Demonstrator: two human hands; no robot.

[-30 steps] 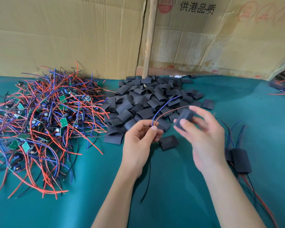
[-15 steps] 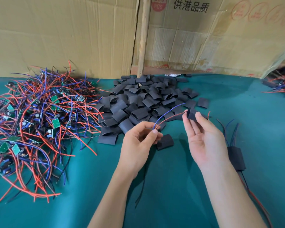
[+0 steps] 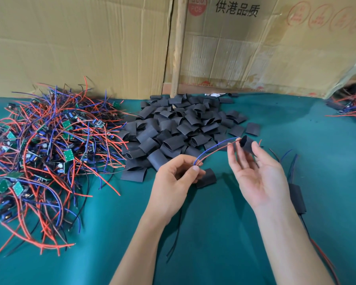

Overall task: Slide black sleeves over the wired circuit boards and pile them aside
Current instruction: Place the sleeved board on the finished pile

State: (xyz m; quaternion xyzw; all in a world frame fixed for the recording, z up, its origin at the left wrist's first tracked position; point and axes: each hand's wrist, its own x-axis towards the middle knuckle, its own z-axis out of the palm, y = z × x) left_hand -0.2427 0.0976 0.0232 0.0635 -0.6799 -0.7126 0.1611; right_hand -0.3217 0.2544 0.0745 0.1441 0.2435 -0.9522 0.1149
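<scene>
L hand [image 3: 174,177] pinching blue/red wires [image 3: 214,149], R hand [image 3: 257,173] palm up, fingertips holding black sleeve [image 3: 247,143] at wire tips, sleeve pile [image 3: 179,128] behind, green cloth [image 3: 214,243].

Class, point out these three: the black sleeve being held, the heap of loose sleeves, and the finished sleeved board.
Black sleeve [image 3: 248,144], head view, its side wall.
Heap of loose sleeves [image 3: 183,128], head view, middle.
Finished sleeved board [image 3: 297,199], head view, its black cover.

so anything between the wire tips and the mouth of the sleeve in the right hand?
Nothing visible. The blue and red wires from the left hand reach the open mouth of the sleeve pinched in the right hand.
</scene>
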